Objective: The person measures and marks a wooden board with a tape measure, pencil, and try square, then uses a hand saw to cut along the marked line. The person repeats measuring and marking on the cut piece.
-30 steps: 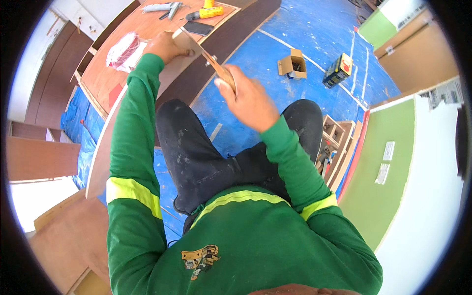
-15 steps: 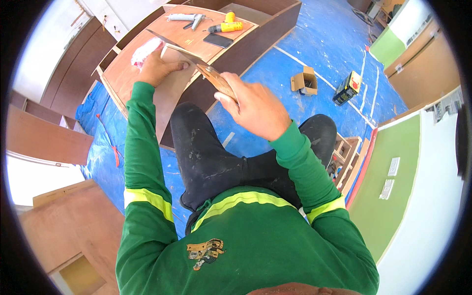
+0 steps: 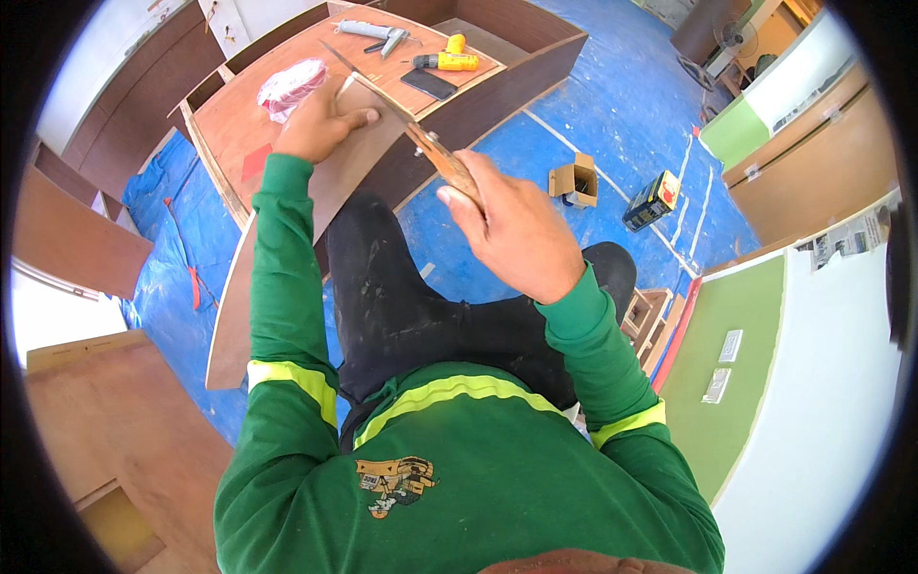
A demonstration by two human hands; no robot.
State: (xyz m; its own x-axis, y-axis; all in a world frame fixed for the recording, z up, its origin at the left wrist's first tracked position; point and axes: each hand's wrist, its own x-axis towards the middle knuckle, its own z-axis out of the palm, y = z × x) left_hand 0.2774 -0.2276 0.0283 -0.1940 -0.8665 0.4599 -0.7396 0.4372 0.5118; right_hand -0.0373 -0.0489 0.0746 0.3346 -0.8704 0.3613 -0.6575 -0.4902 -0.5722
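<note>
My right hand [image 3: 524, 230] is closed round the wooden handle of a handsaw [image 3: 446, 161]. Its thin blade slants up and away to the left, lying along the far end of a thin wooden board [image 3: 356, 158]. That end is gripped by my left hand [image 3: 323, 122], thumb on the face and fingers mostly hidden behind. The board runs back under my left forearm, and its lower end shows beside my left sleeve. Whether the blade's teeth are in the wood I cannot tell. Just beyond my left hand lies a red-and-white wrapped bundle [image 3: 289, 86].
A caulking gun [image 3: 371, 34], a yellow drill [image 3: 446, 61] and a black phone [image 3: 428, 84] lie on the wooden cabinet [image 3: 234, 120] ahead. An opened carton [image 3: 574, 180] and a dark tin [image 3: 653, 201] stand on the blue floor sheet [image 3: 497, 177] at right.
The board has swung, so its lower end now shows left of my left forearm. My right hand and the saw have shifted slightly right and down. The whole view has moved a little.
</note>
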